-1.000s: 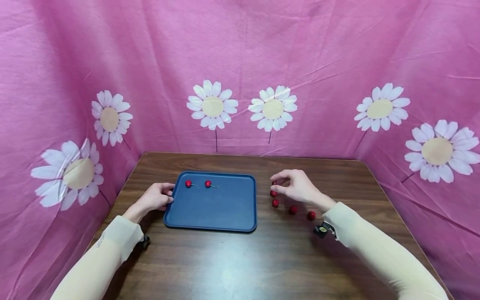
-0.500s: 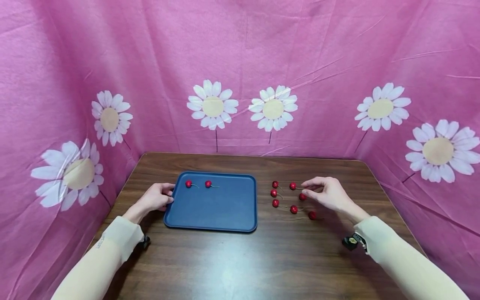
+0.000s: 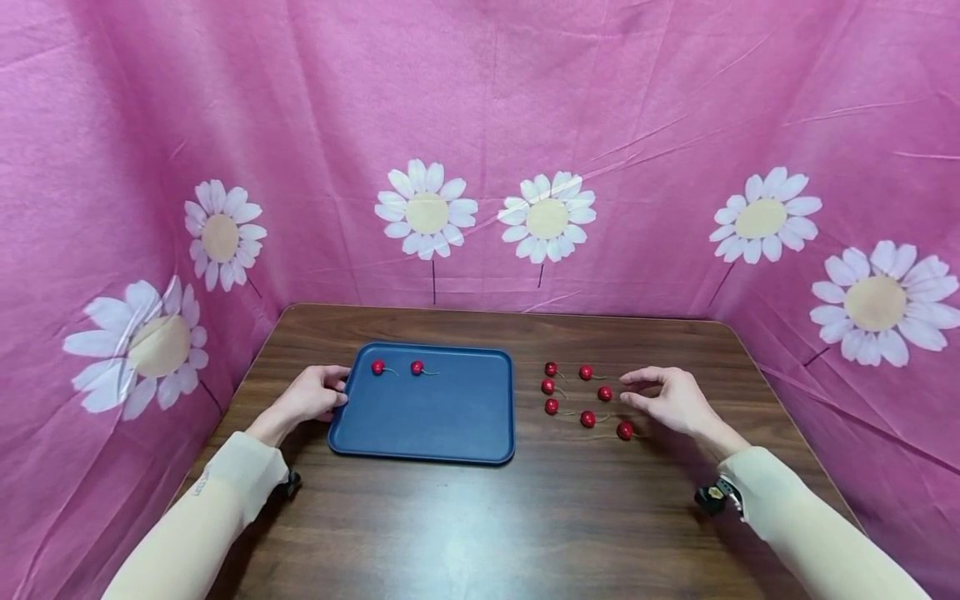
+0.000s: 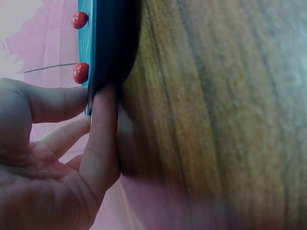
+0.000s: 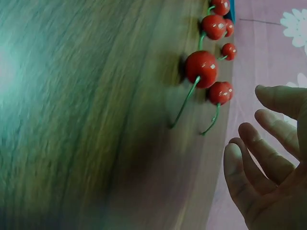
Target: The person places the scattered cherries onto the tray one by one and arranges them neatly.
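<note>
The left hand (image 3: 306, 395) pinches the edge of the blue tray (image 3: 427, 417); two stemmed cherries (image 3: 417, 367) lie on it, right of that hand. The right hand (image 3: 671, 402), fingers parted, grasps nothing; seven loose cherries (image 3: 588, 419) lie to its left. A careless brush could roll them; a left-hand tug might jolt the tray's pair.

The blue tray (image 3: 435, 417) bears two red cherries (image 3: 417, 367) (seven others (image 3: 588, 419) alongside).

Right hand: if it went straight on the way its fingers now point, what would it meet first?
The right hand would probably first meet the red cherry just ahead, unless it passes above; depth is unclear.
</note>
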### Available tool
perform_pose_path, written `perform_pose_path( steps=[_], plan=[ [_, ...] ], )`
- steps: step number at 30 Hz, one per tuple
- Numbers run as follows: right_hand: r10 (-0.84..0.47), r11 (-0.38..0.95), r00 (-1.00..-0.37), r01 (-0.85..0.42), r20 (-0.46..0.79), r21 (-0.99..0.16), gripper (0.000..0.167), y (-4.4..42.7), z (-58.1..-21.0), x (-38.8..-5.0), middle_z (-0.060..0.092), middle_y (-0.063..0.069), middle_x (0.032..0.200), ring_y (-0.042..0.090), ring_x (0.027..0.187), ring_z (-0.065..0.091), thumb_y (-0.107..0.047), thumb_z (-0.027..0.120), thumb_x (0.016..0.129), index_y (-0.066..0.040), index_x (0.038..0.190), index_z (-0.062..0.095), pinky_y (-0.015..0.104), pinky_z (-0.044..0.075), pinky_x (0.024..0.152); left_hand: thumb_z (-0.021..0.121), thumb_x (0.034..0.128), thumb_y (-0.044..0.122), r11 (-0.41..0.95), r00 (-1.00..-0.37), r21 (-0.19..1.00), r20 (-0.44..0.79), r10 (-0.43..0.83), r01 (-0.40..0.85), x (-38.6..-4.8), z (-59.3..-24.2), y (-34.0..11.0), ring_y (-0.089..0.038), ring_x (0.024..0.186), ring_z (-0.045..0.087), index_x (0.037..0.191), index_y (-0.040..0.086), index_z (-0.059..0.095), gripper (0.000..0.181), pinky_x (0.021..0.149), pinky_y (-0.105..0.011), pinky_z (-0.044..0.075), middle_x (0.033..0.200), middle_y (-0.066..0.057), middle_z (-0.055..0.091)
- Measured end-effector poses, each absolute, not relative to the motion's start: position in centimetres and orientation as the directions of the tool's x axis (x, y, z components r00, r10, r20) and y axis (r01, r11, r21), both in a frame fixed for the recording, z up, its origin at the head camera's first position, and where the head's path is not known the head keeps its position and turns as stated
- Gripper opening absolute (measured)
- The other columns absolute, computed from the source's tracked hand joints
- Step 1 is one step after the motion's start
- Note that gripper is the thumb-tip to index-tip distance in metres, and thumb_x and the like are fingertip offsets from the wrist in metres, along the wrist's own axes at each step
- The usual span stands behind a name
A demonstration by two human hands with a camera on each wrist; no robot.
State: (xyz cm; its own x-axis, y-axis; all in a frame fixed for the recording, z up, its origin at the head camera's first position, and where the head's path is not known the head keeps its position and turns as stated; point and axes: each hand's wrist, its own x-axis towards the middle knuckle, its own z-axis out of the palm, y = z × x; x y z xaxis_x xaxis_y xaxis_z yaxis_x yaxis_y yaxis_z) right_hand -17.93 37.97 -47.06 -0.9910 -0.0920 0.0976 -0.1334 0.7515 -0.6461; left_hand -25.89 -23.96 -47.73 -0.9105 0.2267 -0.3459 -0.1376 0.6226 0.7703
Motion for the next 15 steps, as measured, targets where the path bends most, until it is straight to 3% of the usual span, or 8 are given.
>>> perform_pose_path(
  steps=[7,15],
  plan=[
    [-0.128,0.752,-0.985,-0.172,0.115,-0.637,0.03,38.7,-48.4,-18.8,0.086,0.017,0.105,0.001,0.087,0.077,-0.01,0.091,0.092,0.0,0.119,0.083,0.013,0.058,0.075,0.066,0.1025,-0.003,0.623,-0.91,0.77,-0.347,0.226,-0.139,-25.9,-47.7,-24.0,-0.024,0.105,0.066,0.164,-0.009,0.047,0.065,0.083,-0.045,0.07,0.124,-0.021,0.062],
    [-0.159,0.821,-0.977,-0.21,0.141,-0.531,0.024,39.0,-49.5,-20.0,0.083,0.005,0.097,-0.002,0.081,0.066,-0.015,0.093,0.091,-0.012,0.114,0.088,0.023,0.053,0.075,0.066,0.102,-0.003,0.618,-0.911,0.773,-0.347,0.225,-0.142,-26.0,-47.7,-24.0,-0.024,0.104,0.067,0.164,-0.008,0.048,0.065,0.083,-0.044,0.07,0.124,-0.021,0.062]
  ],
)
